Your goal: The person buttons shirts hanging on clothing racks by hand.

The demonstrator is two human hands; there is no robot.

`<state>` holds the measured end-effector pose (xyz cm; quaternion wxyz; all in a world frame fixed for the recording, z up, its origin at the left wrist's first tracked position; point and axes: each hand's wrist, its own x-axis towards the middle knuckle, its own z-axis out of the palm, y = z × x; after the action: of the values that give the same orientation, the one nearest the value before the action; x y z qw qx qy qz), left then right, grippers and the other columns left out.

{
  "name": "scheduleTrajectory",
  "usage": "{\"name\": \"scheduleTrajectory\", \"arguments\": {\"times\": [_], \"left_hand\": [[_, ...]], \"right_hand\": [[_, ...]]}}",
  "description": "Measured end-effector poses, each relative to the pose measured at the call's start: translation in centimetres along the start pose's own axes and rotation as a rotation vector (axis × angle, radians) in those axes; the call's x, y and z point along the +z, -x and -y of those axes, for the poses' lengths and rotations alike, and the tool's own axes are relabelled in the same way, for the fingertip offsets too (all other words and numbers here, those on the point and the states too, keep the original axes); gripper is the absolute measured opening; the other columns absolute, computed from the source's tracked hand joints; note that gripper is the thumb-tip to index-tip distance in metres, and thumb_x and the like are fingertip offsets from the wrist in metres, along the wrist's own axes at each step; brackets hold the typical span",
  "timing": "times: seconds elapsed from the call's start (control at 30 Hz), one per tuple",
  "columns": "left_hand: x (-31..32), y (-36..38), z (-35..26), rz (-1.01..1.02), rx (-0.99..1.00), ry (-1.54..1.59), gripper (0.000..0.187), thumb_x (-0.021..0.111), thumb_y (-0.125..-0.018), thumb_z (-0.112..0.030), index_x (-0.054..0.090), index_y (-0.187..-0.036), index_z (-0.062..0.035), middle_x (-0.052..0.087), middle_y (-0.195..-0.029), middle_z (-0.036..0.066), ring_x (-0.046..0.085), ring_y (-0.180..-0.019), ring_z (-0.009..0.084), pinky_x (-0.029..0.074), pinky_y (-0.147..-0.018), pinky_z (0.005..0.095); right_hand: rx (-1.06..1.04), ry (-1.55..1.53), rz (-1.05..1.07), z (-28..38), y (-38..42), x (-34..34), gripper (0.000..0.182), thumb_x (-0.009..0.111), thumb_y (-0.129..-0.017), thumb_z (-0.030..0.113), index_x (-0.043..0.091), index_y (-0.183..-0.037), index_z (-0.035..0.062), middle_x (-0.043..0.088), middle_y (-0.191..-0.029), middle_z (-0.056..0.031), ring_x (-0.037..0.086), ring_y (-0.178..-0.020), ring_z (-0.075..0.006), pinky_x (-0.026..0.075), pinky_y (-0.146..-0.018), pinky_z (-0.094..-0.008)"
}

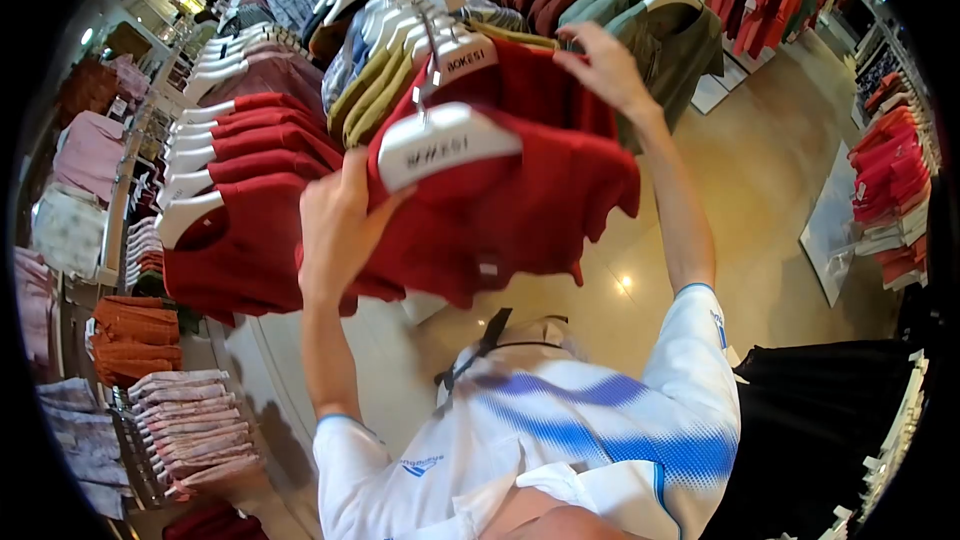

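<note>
A red garment (480, 205) hangs in front of me on a white hanger (450, 145), its lower part slanting to the right. My left hand (338, 220) grips it at the left shoulder, with the thumb on the near side and some fingers hidden. Just behind it is a second red garment (550, 90) on another white hanger (468, 58). My right hand (608, 68) is raised at that garment's right shoulder. Its fingers are stretched out, with the thumb apart from them.
Several red garments (265, 230) hang to the left, with mustard garments (375, 95) behind. Olive garments (672, 55) hang at the right on the same side. Shiny floor (740, 240) stretches right, past black garments (820, 420) and a rack of pink clothes (885, 180).
</note>
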<state>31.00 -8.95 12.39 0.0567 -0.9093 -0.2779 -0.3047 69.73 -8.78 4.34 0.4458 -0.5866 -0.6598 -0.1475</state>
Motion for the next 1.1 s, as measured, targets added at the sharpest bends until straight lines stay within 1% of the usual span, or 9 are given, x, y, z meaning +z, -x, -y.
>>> {"name": "scheduleTrajectory", "arguments": {"times": [0.03,0.07,0.2,0.43,0.67,0.8,0.87,0.97,1.1], "left_hand": [[-0.7,1.3,-0.1,0.015,-0.016,0.012,0.042,0.081,-0.077,-0.030,0.055,-0.098,-0.0037,0.063,-0.068,0.016,0.063,-0.061,0.0366,0.048,-0.054,0.0442],[-1.3,2.7,-0.2,0.029,-0.034,0.022,0.043,0.082,-0.076,-0.028,0.056,-0.099,-0.0034,0.064,-0.068,0.015,0.063,-0.061,0.0359,0.048,-0.054,0.0434],[-3.4,7.1,-0.7,0.052,-0.101,-0.020,0.046,0.086,-0.071,-0.026,0.058,-0.098,-0.0025,0.065,-0.069,0.014,0.064,-0.059,0.0322,0.048,-0.052,0.0381],[-4.8,11.1,0.1,0.017,-0.246,-0.057,0.044,0.088,-0.068,-0.026,0.059,-0.092,-0.0019,0.063,-0.065,0.011,0.062,-0.055,0.0301,0.047,-0.051,0.0364],[-5.7,13.3,0.7,0.038,-0.240,-0.022,0.043,0.088,-0.066,-0.025,0.060,-0.089,-0.0028,0.062,-0.063,0.011,0.059,-0.051,0.0276,0.042,-0.047,0.0348],[-5.8,16.2,2.3,0.043,-0.255,-0.029,0.048,0.088,-0.067,-0.025,0.060,-0.099,-0.0027,0.064,-0.068,0.010,0.062,-0.059,0.0253,0.044,-0.054,0.0348],[-6.2,17.4,2.4,0.011,-0.240,-0.076,0.053,0.091,-0.061,-0.017,0.062,-0.103,-0.0025,0.068,-0.079,0.013,0.064,-0.074,0.0338,0.046,-0.067,0.0421],[-7.9,18.7,3.9,0.013,-0.273,0.048,0.046,0.089,-0.063,-0.015,0.061,-0.097,-0.0038,0.067,-0.078,0.012,0.063,-0.070,0.0329,0.044,-0.063,0.0415],[-8.5,20.6,5.0,-0.012,-0.325,0.049,0.033,0.085,-0.065,-0.011,0.058,-0.082,-0.0035,0.063,-0.075,0.013,0.058,-0.062,0.0340,0.042,-0.056,0.0409]], "right_hand": [[-0.100,0.032,0.031,-0.3,0.1,1.3,0.038,0.072,-0.084,0.027,0.061,-0.113,0.0060,0.063,-0.107,-0.0143,0.060,-0.100,-0.0352,0.049,-0.088,-0.0441],[-0.162,0.127,0.044,-1.3,0.4,3.3,0.042,0.075,-0.080,0.026,0.060,-0.115,0.0068,0.061,-0.110,-0.0120,0.060,-0.103,-0.0330,0.047,-0.091,-0.0428],[-0.037,0.250,0.101,0.7,-0.5,5.1,0.039,0.076,-0.077,0.019,0.060,-0.111,0.0090,0.062,-0.107,-0.0084,0.058,-0.106,-0.0304,0.046,-0.092,-0.0423],[-0.102,0.238,-0.003,0.2,-1.3,6.1,0.025,0.070,-0.082,0.020,0.056,-0.100,0.0111,0.066,-0.091,-0.0084,0.066,-0.082,-0.0320,0.052,-0.066,-0.0445],[-0.009,0.296,-0.051,1.3,-1.5,1.3,0.021,0.068,-0.086,0.022,0.056,-0.100,0.0126,0.067,-0.091,-0.0083,0.066,-0.081,-0.0337,0.050,-0.066,-0.0454],[0.097,0.320,-0.030,3.1,0.8,-2.3,0.021,0.066,-0.088,0.023,0.058,-0.104,0.0104,0.067,-0.090,-0.0144,0.064,-0.084,-0.0376,0.049,-0.068,-0.0446],[0.102,0.334,-0.052,3.7,3.1,-3.8,0.021,0.067,-0.087,0.023,0.059,-0.104,0.0126,0.067,-0.090,-0.0138,0.064,-0.083,-0.0375,0.049,-0.068,-0.0457],[0.205,0.297,-0.004,8.1,5.3,-6.8,0.019,0.069,-0.081,0.008,0.061,-0.098,0.0103,0.067,-0.086,-0.0143,0.064,-0.083,-0.0380,0.049,-0.069,-0.0438],[0.148,0.317,0.065,11.6,6.2,-9.0,0.021,0.068,-0.081,0.002,0.063,-0.101,0.0088,0.064,-0.082,-0.0172,0.063,-0.077,-0.0378,0.049,-0.066,-0.0407]]}}
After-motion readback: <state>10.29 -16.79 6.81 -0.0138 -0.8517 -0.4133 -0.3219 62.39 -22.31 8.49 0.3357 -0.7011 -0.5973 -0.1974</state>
